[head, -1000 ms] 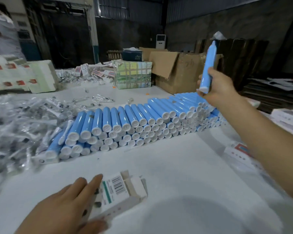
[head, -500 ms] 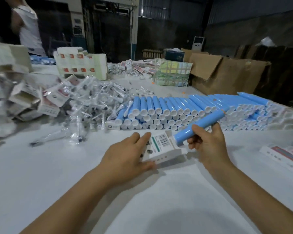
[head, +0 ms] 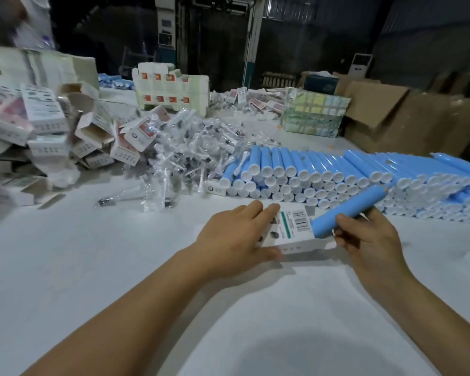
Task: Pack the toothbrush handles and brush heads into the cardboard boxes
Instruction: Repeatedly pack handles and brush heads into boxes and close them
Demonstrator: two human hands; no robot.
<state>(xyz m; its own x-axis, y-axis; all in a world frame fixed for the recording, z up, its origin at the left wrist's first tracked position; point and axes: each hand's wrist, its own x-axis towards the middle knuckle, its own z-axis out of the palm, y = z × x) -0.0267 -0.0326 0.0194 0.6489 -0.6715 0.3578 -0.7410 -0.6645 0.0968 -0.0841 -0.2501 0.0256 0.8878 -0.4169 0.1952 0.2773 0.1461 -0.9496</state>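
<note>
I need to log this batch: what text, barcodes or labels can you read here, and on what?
Small white cardboard box under the left hand: a barcode and a green stripe; print too small to read.
Blue cylindrical toothbrush handle in the right hand: no text shows.
Heap of white printed cartons: print blurred.
Stacked white cartons with red squares: unreadable.
Nothing is legible.

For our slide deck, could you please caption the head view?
Left hand steadies a barcoded carton while the right hand slides a blue toothbrush handle into it.
</note>
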